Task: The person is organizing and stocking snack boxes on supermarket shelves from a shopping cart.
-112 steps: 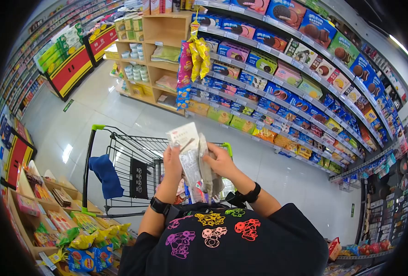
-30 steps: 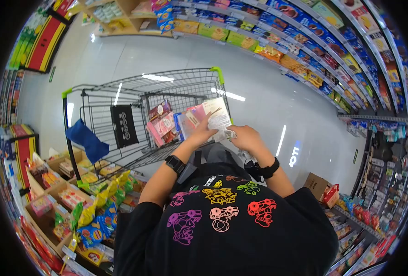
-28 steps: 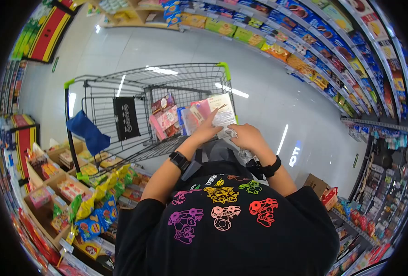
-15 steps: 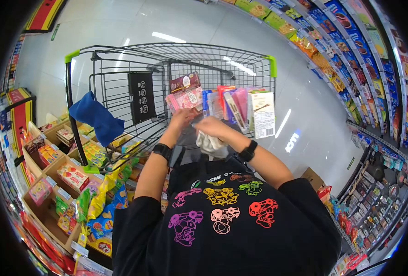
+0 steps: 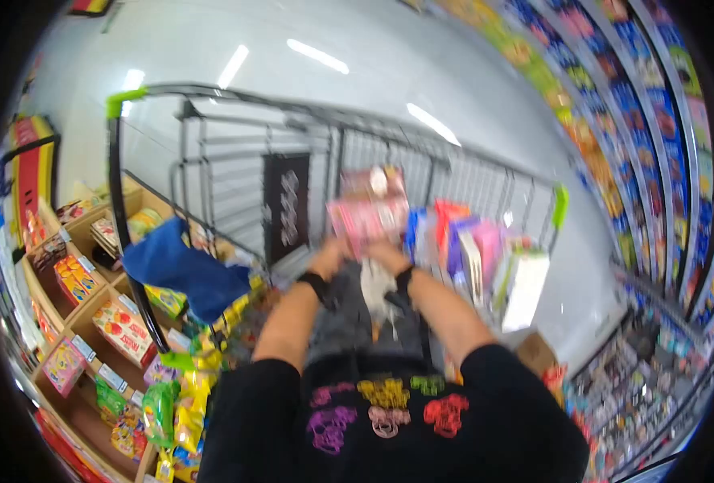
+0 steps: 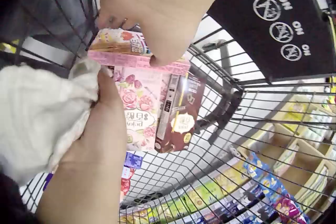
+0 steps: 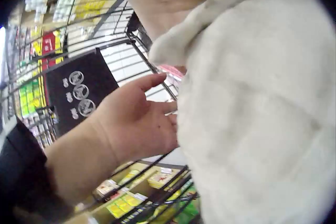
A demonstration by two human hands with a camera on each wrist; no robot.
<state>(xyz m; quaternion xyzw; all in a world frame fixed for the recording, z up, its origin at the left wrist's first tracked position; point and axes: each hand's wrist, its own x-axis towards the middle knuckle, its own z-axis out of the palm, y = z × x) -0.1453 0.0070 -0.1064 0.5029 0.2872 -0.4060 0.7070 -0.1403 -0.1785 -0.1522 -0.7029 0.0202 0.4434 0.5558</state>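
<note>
Low in the shopping cart, my left hand (image 6: 157, 24) grips a pink snack box (image 6: 118, 45), its thumb over the edge. Close beside it, my right hand (image 6: 107, 111) holds a bunched white cloth (image 6: 42, 113), which hangs toward my body in the head view. Cloth hides most of the right fingers in the right wrist view. Under the gripped box lie a pink flowered pejoy box (image 6: 139, 103) and a brown box (image 6: 184, 111). Blurred in the head view, a white flat package (image 5: 526, 290) stands upright at the cart's right end, beside several colourful packs (image 5: 453, 233).
The wire cart (image 5: 268, 109) surrounds both hands, with a black sign panel (image 5: 286, 205) on its left. A blue cloth (image 5: 184, 266) hangs over the handle (image 5: 117, 209). Wooden snack bins (image 5: 91, 322) stand at left, stocked shelves (image 5: 646, 121) at right.
Both hands have come down and left from the white package, released upright at the cart's right end. The left hand now grips a pink box; the right still holds the cloth.
</note>
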